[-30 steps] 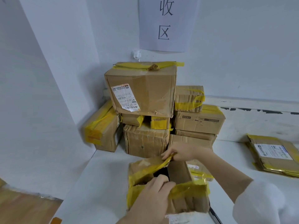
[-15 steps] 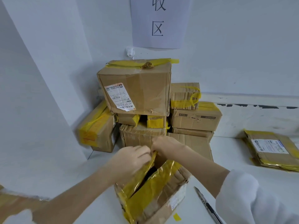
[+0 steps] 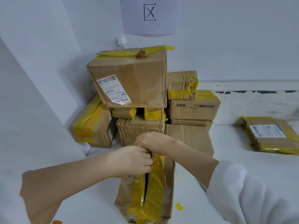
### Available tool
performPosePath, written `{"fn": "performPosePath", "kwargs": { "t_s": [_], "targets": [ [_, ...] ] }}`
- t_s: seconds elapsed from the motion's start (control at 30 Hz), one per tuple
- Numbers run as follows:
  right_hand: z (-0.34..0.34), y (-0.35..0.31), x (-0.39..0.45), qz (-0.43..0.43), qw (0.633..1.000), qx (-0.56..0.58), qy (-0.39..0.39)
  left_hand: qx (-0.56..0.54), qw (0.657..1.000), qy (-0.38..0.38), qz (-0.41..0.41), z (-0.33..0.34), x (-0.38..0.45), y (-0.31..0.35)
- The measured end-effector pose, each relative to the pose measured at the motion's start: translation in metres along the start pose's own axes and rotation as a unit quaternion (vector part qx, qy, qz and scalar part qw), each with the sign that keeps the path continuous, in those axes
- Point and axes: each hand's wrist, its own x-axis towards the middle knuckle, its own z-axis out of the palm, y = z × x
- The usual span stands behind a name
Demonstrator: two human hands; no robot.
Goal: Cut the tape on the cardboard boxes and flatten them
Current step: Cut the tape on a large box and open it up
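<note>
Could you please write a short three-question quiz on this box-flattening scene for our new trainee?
1. True or false: both hands grip the far end of the taped box in front of the person.
2. Where do the flattened boxes lie: A) at the right of the table, B) on top of the stack, C) on the floor?
3. What colour is the tape along the split seam?

Key:
1. True: the left hand and right hand meet there.
2. A
3. Yellow
</note>
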Motion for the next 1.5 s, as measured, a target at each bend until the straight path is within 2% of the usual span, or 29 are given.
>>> {"fn": "performPosePath", "kwargs": {
  "t_s": [0.17, 0.2, 0.27, 0.33, 0.4, 0.43, 0.47, 0.53, 0.57, 0.6, 0.7, 0.8, 0.9, 1.0, 1.1, 1.17, 1.2, 1.33, 1.43, 1.5],
  "targets": [
    [-0.001, 0.001, -0.01, 0.054, 0.998, 0.003, 0.01, -0.03, 1.0, -0.008, -0.002, -0.008, 0.005, -0.011],
    [-0.004, 0.007, -0.018, 0.059, 0.998, 0.005, 0.038, -0.044, 0.999, -0.023, -0.009, -0.009, 0.005, -0.013],
    [-0.005, 0.023, -0.044, 0.108, 0.983, 0.082, 0.122, -0.091, 0.993, -0.067, -0.039, -0.006, 0.003, -0.015],
    [0.012, 0.04, -0.083, 0.225, 0.927, 0.181, 0.239, -0.154, 0.975, -0.125, -0.101, -0.002, 0.001, -0.008],
    [0.054, 0.05, -0.131, 0.39, 0.832, 0.218, 0.328, -0.22, 0.953, -0.131, -0.164, 0.001, 0.002, 0.004],
    [0.081, 0.049, -0.152, 0.468, 0.797, 0.225, 0.309, -0.254, 0.938, -0.128, -0.2, 0.005, 0.004, 0.011],
    [0.109, 0.043, -0.169, 0.524, 0.787, 0.229, 0.232, -0.286, 0.92, -0.121, -0.239, 0.006, 0.008, 0.019],
    [0.16, 0.026, -0.19, 0.565, 0.79, 0.238, 0.03, -0.313, 0.891, -0.093, -0.315, 0.006, 0.02, 0.037],
    [0.179, 0.018, -0.195, 0.569, 0.786, 0.239, -0.034, -0.314, 0.879, -0.076, -0.352, 0.004, 0.027, 0.046],
    [0.194, 0.011, -0.197, 0.571, 0.783, 0.242, -0.059, -0.317, 0.862, -0.061, -0.39, 0.002, 0.032, 0.053],
    [0.214, -0.002, -0.19, 0.562, 0.792, 0.234, -0.041, -0.313, 0.832, 0.0, -0.458, -0.003, 0.043, 0.067],
    [0.22, -0.005, -0.18, 0.541, 0.806, 0.237, -0.036, -0.297, 0.829, 0.021, -0.473, -0.012, 0.051, 0.069],
    [0.222, -0.007, -0.177, 0.548, 0.803, 0.233, -0.03, -0.247, 0.844, 0.128, -0.459, -0.005, 0.048, 0.075],
    [0.22, -0.011, -0.181, 0.55, 0.808, 0.207, -0.044, -0.232, 0.841, 0.148, -0.466, 0.006, 0.042, 0.083],
    [0.218, -0.013, -0.19, 0.568, 0.773, 0.283, -0.013, -0.213, 0.837, 0.175, -0.472, 0.015, 0.037, 0.086],
    [0.212, -0.014, -0.195, 0.564, 0.724, 0.396, 0.044, -0.198, 0.841, 0.197, -0.464, 0.017, 0.037, 0.087],
    [0.205, -0.014, -0.196, 0.549, 0.702, 0.446, 0.08, -0.192, 0.844, 0.209, -0.455, 0.017, 0.037, 0.088],
    [0.15, -0.007, -0.184, 0.452, 0.663, 0.571, 0.174, -0.172, 0.849, 0.222, -0.447, 0.019, 0.041, 0.09],
    [0.106, 0.003, -0.169, 0.397, 0.71, 0.537, 0.221, -0.17, 0.842, 0.23, -0.457, 0.02, 0.043, 0.091],
    [0.088, 0.009, -0.161, 0.387, 0.74, 0.503, 0.224, -0.19, 0.834, 0.241, -0.458, 0.019, 0.043, 0.093]
  ]
}}
